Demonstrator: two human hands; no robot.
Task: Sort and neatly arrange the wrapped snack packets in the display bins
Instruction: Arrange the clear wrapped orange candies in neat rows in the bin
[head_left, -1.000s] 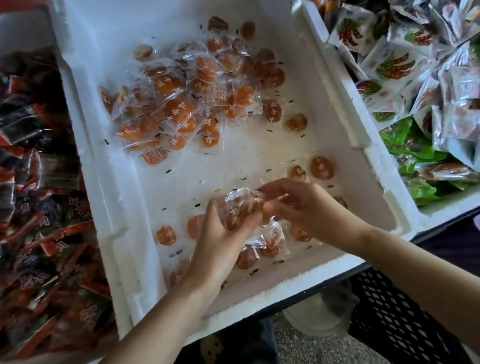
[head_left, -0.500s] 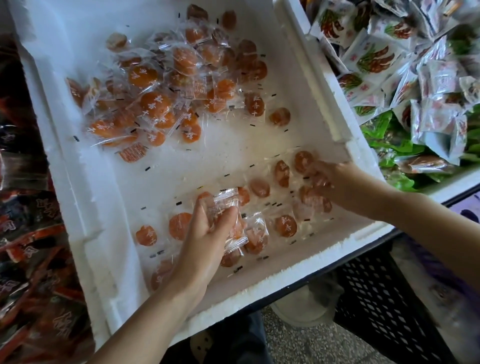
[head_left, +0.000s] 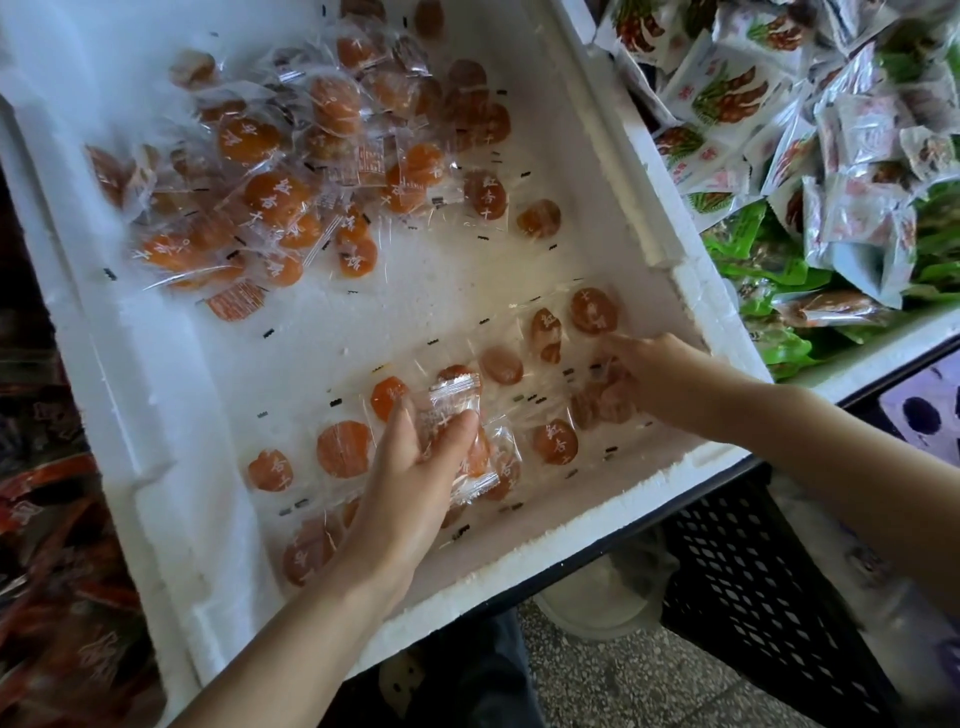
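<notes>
We are working in the white foam bin, where orange snack packets in clear wrap are lying in two groups: a loose heap at the far side and flat rows near the front wall. Our left hand is gripping a small stack of packets between thumb and curled fingers, just above the rows. Our right hand is reaching down onto the packets by the right wall; we cannot tell whether it is pinching one or only pressing. White and green packets are lying piled beyond that wall
</notes>
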